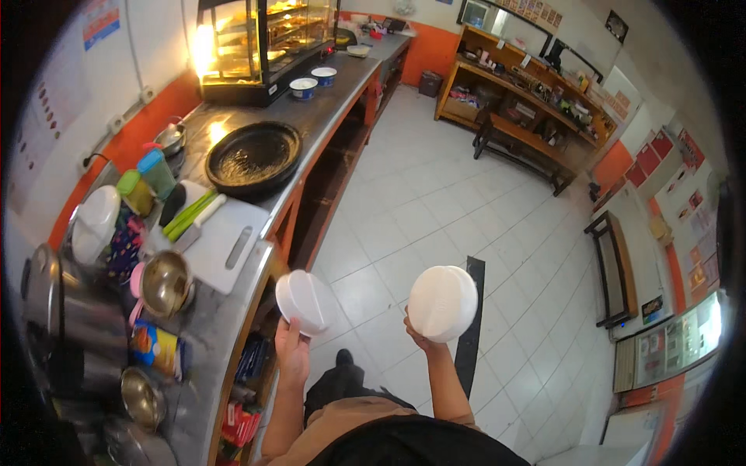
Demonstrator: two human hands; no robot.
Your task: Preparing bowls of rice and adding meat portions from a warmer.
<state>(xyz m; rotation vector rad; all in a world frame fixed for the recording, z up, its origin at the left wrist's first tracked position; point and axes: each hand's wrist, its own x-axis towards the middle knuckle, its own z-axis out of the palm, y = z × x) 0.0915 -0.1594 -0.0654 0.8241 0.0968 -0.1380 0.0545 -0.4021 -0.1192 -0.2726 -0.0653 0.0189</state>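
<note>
My left hand (293, 352) grips a white round foam-like container (306, 306), tilted on its side and slightly blurred. In my right hand (424, 336) is another white round container (444, 303), its broad round face turned toward me. Both are held in front of my body, over the tiled floor (373, 291), and apart from each other. The left one is close to the front edge of the steel counter (204, 349). Whether either container has anything inside cannot be seen.
On the counter lie a white cutting board (224, 247) with green stalks (189, 215), a large black stone-like pan (253, 157), steel bowls (166, 282) and a big pot (87, 326). A lit food display case (262, 46) stands farther back. A wooden bench (524, 151) is across the room.
</note>
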